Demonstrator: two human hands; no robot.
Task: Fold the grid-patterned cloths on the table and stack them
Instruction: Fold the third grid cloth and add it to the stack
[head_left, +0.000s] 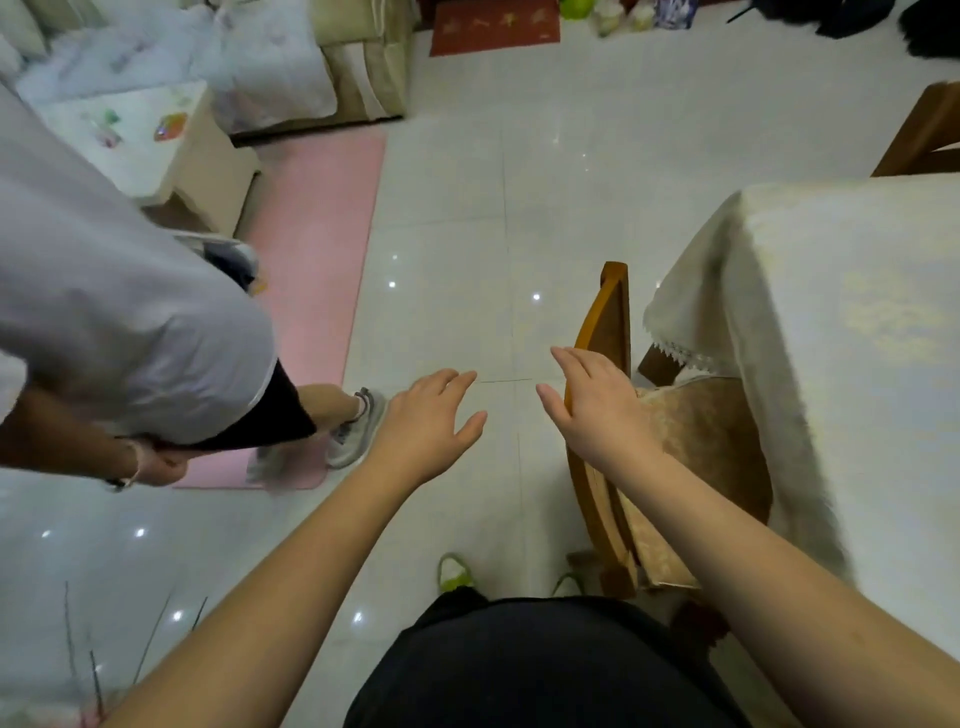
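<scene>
With both the left hand (434, 423) and right hand (597, 402) spread and empty above the floor, I judge the wearer should turn toward the cream-clothed table (857, 291), where no grid-patterned cloth shows yet.

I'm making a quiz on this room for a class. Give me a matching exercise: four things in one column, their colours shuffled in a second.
Things:
1. mat
2. chair
3. tablecloth
4. rug

Colours:
A. red
B. cream
C. pink
D. orange-brown

Pairs: 1-C, 2-D, 3-B, 4-A
</scene>
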